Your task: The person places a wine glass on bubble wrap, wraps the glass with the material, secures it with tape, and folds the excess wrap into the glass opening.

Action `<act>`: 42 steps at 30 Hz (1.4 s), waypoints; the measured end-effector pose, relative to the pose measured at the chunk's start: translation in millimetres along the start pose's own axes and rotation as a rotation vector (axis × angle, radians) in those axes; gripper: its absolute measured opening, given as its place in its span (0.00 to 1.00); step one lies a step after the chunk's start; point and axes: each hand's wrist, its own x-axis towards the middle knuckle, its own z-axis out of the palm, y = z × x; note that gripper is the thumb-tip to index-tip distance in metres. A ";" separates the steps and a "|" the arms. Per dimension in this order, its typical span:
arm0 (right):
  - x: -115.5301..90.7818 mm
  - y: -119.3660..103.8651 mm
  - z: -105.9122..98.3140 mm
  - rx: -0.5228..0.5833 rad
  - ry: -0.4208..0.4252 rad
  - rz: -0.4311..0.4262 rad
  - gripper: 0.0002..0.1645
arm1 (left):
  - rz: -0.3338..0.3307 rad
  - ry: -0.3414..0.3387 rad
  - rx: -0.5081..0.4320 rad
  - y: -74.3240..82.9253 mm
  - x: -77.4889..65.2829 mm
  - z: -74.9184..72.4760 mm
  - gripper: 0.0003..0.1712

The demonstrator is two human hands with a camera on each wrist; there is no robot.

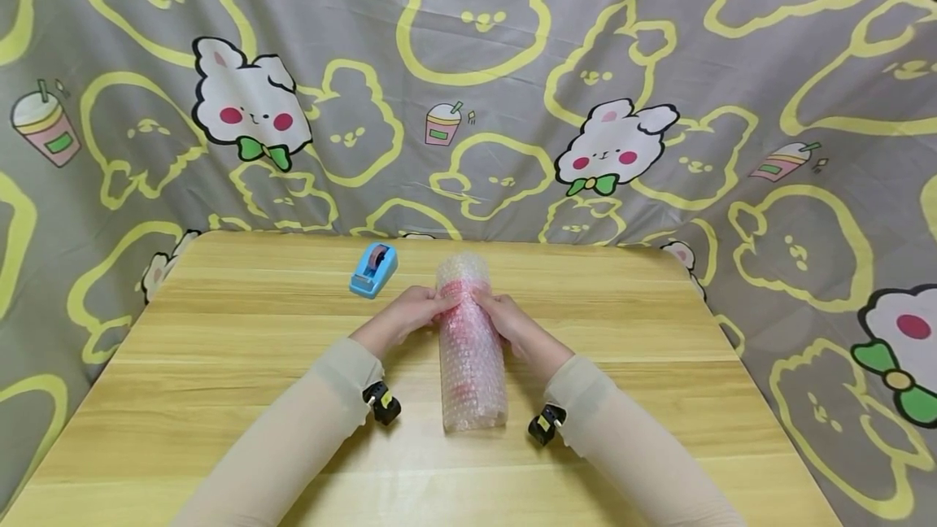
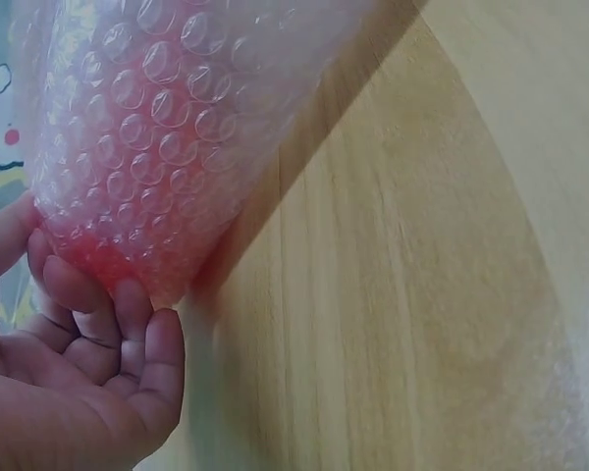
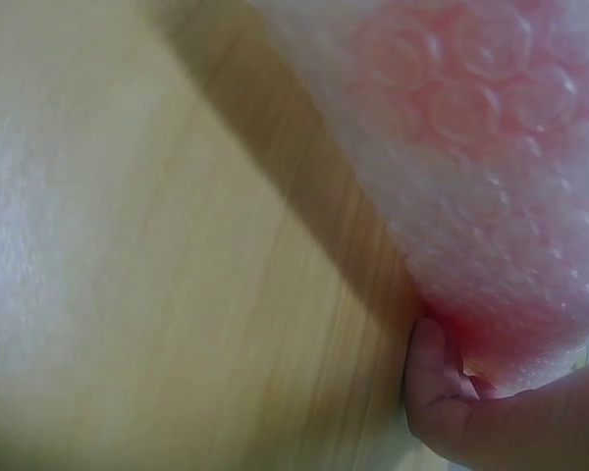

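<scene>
A long roll of bubble wrap (image 1: 472, 364) lies lengthwise on the table, wound around something red or pink that shows only as blurred colour through the bubbles. My left hand (image 1: 413, 310) grips its left side near the far end, thumb on top. From the right side, my right hand (image 1: 512, 324) holds the same part, thumb also on top. Curled fingers of the left hand press against the bubble wrap (image 2: 177, 128) in the left wrist view. In the right wrist view, a bent finger and the thumb of the right hand (image 3: 510, 422) touch the wrap's reddish end.
A blue tape dispenser (image 1: 373, 271) with a roll of tape stands at the back, left of the wrap. The wooden table (image 1: 622, 429) ends at a grey curtain (image 1: 498, 104) with cartoon prints, which hangs behind it and along both sides.
</scene>
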 end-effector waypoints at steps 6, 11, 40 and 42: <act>-0.7 -0.8 0.1 0.008 -0.002 -0.004 0.33 | 0.010 -0.015 -0.032 -1.3 -0.3 -0.5 0.20; 0.1 -0.7 -1.2 0.027 -0.005 0.004 0.32 | 0.020 -0.033 -0.070 -2.2 0.8 -1.6 0.18; -1.0 1.4 -2.5 0.104 -0.038 0.041 0.30 | -0.057 -0.042 -0.308 -7.8 -3.2 -3.4 0.28; -0.8 1.4 -2.7 0.121 -0.044 0.052 0.32 | -0.080 -0.066 -0.334 -8.3 -3.6 -3.9 0.30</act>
